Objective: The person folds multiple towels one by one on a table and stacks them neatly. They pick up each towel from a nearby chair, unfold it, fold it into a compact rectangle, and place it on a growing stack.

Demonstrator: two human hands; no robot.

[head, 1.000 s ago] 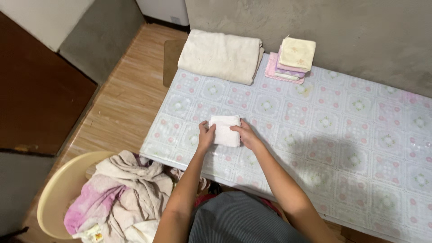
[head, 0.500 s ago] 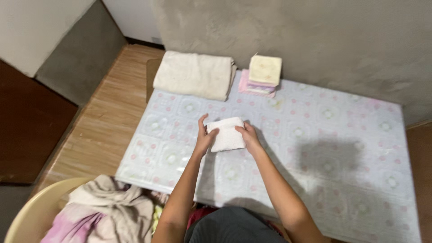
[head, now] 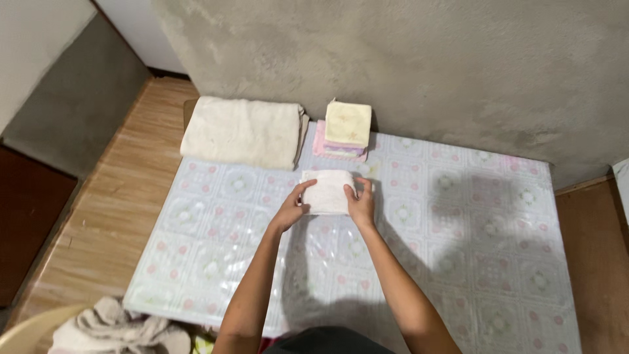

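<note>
Folded white cloth (head: 327, 192) sits on the table (head: 458, 262), out past the middle toward the wall, and both hands are on it. Left hand (head: 289, 210) grips the cloth's left edge, thumb over the top, fingers curled around the side. Right hand (head: 362, 204) clamps the right edge, thumb on top and fingers pressed together along the side. Whether the cloth lies flat or is raised off the surface, I cannot tell.

Just beyond the cloth, a stack of small cloths (head: 345, 130) stands by the wall, pale yellow on top, pink and lilac below. Beside it to the left, a big cream towel (head: 241, 132) lies folded, hanging over the table's far corner. Down at the bottom left, a tub (head: 19, 331) with crumpled laundry (head: 111, 331) stands on the wooden floor (head: 111, 196).
</note>
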